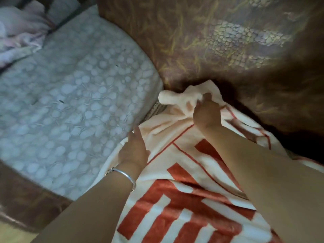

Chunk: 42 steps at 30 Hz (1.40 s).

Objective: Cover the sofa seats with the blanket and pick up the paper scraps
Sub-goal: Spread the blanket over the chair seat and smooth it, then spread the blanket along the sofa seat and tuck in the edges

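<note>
- A brown patterned sofa backrest [219, 41] fills the top, with a white bubble-textured seat [70, 85] below its left end.
- The red-and-cream blanket [184, 199] lies on the seat below its right part.
- The right hand [206, 114] clamps the blanket's bunched corner at the backrest's foot.
- The left hand [133, 151], fingers straight, presses the edge further down.
- Risk: a hard tug on the corner could drag that edge loose.

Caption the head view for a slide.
Right hand grips a corner of the cream-and-red blanket by the sofa backrest; left hand rests on its edge.
</note>
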### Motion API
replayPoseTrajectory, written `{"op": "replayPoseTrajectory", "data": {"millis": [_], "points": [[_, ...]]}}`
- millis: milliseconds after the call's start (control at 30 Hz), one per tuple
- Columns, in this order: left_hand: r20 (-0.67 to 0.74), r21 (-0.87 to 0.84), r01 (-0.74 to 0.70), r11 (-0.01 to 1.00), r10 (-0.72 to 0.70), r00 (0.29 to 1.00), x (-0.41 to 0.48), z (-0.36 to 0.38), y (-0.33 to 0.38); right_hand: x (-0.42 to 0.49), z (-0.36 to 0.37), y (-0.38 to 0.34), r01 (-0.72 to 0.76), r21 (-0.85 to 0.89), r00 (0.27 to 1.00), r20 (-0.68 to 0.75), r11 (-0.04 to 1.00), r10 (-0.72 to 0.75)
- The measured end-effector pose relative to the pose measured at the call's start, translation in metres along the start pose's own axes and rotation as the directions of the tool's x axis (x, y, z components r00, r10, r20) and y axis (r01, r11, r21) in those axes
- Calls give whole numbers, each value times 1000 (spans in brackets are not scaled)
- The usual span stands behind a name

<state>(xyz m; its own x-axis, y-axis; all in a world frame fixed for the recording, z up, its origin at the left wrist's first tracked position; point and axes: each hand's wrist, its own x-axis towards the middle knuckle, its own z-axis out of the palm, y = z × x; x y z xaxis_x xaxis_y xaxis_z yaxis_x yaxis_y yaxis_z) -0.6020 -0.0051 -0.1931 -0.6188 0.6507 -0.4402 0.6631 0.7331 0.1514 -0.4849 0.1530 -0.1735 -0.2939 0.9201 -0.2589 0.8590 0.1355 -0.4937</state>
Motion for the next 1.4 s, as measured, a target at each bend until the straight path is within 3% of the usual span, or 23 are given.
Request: {"op": "replayPoseTrajectory", "data": {"millis": [67,200,267,333,433,567,700,833,967,1067,1133,1200,1267,1400], "points": [[-3,-3,-22,1000,22,1000,3,0,2,7,7,-13,104,25,994,25,994,-105],[1,13,-88,996,88,996,5,2,1,-6,36,-17,498,-268,866,198,825,-459],[54,63,-130,990,127,990,5,6,-1,-16,49,-18,595,-352,795,393,723,-463],[120,107,-149,983,136,983,6,12,-6,-25,59,-19,646,-391,750,484,656,-450],[67,208,-199,958,189,980,4,16,-13,-28,63,-25,660,-512,751,446,550,-486],[-86,-36,-95,995,92,992,6,11,-22,-22,61,-40,579,-552,812,318,600,-490],[-17,-144,-176,974,176,984,-7,15,-32,-28,70,-51,675,-492,737,438,550,-514],[-30,-110,-199,974,197,980,-22,23,-46,-35,81,-53,738,-443,674,502,509,-542],[-53,21,-78,997,79,996,-34,30,-66,-42,89,-61,720,-466,693,524,515,-495],[-50,76,14,997,-10,999,-46,36,-78,-53,93,-75,772,-487,614,404,410,-678],[-55,75,78,994,-74,996,-54,40,-85,-63,102,-82,828,-436,552,524,353,-648],[-56,65,130,989,-126,990,-62,42,-88,-74,112,-87,847,-371,530,646,381,-549],[-92,70,158,985,-151,984,-71,43,-92,-83,120,-91,841,-337,530,668,423,-522],[-374,132,191,973,-130,918,-82,49,-119,-94,123,-107,762,-361,637,568,538,-521]]}}
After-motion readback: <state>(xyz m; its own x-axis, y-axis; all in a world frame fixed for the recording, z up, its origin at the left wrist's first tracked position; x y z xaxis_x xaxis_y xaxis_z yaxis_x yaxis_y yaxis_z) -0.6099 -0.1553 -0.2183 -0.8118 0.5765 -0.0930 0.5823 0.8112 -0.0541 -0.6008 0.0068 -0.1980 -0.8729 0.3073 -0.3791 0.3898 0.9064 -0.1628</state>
